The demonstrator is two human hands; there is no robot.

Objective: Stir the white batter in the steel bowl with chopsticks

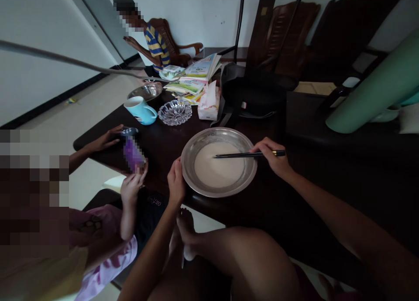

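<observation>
A wide metal bowl [218, 192] rests near the edge of the dark table, holding a pale, creamy liquid [219, 172]. My left hand [176, 182] grips the bowl's left rim, with the thumb against the outside and the other fingers partly hidden. Above the bowl's right rim, my right hand [272, 156] is closed around a pair of black chopsticks [237, 155] with gold bands near the top. The chopsticks lie almost level, pointing left, and their tips reach the liquid near the middle of the bowl.
Behind the bowl are a glass dish [175, 112], a blue mug [140, 111], a tissue pack [209, 102], booklets [199, 72] and a black bag [252, 94]. A green cylinder [373, 87] leans at right. One person sits close at left, hands on the table; another is farther back.
</observation>
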